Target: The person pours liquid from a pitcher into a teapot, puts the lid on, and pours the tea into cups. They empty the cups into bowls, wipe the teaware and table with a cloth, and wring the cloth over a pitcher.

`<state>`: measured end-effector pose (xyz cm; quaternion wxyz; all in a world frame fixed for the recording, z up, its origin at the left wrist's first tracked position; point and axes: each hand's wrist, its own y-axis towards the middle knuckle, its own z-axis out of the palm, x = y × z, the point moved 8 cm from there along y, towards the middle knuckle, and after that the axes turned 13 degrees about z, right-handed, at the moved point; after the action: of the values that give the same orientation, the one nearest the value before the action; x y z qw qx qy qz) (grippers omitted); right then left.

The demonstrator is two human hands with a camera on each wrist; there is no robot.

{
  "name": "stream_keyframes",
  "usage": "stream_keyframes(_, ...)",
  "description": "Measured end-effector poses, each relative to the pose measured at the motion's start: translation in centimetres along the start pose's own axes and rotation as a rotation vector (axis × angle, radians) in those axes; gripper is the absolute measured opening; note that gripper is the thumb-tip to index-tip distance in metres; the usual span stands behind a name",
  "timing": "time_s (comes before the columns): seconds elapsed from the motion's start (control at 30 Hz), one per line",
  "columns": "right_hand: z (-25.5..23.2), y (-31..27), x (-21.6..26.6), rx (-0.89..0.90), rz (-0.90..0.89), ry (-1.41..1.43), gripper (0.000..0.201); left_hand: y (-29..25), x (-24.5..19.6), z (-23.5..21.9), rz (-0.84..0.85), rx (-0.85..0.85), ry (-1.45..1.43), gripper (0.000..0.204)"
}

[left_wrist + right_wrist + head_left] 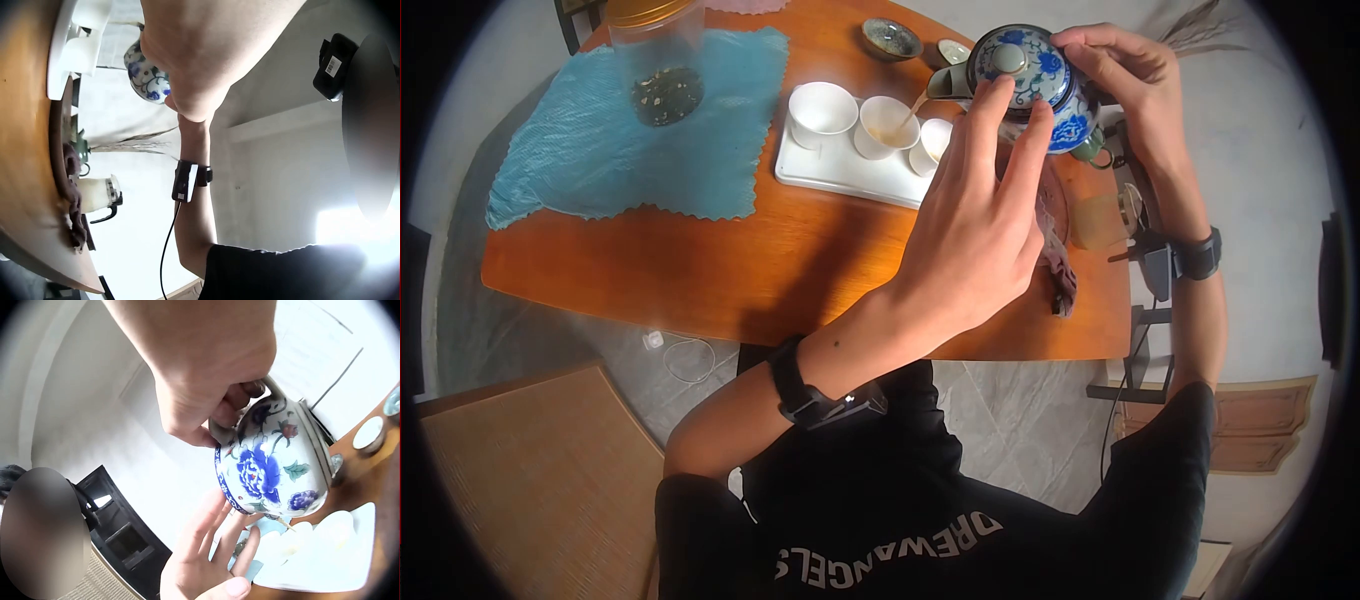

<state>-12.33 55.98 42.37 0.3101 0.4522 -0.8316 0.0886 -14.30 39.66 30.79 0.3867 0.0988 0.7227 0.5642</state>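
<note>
A blue-and-white teapot is tilted over a white tray with three white cups on it. Tea runs from its spout into the middle cup; a left cup and a partly hidden right cup flank it. My right hand grips the teapot's handle, which shows in the right wrist view. My left hand reaches across with fingers extended, the fingertips at the lid in the head view. Seen from the right wrist, the left hand's fingers are spread close under the pot.
On the wooden table, a blue cloth lies at left under a gold-lidded jar. A patterned bowl and a small white dish stand behind the tray. A glass pitcher and a dark cloth are at right.
</note>
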Motion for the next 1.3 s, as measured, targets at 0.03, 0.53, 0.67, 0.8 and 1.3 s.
stream_keyframes(0.03,0.4,-0.1,-0.5,-0.013,0.026,0.036,0.016,-0.2,0.2,0.1,0.002,-0.002,0.001,0.075)
stream_keyframes(0.53,2.6,-0.1,-0.8,-0.09,0.115,0.495,0.017,0.3,-0.5,-2.0,0.019,-0.039,0.079,0.08)
stream_keyframes(0.67,3.2,1.3,3.3,-0.059,-0.003,0.426,0.012,-0.1,0.0,-3.3,0.011,-0.076,0.105,0.083)
stream_keyframes(0.8,4.2,1.9,5.7,-0.025,-0.039,0.279,0.012,-0.6,0.8,-4.1,0.005,-0.1,0.114,0.083)
stream_keyframes(1.3,5.2,1.7,-3.6,-0.134,0.205,0.688,0.018,1.6,1.4,-3.5,0.009,-0.008,0.224,0.076)
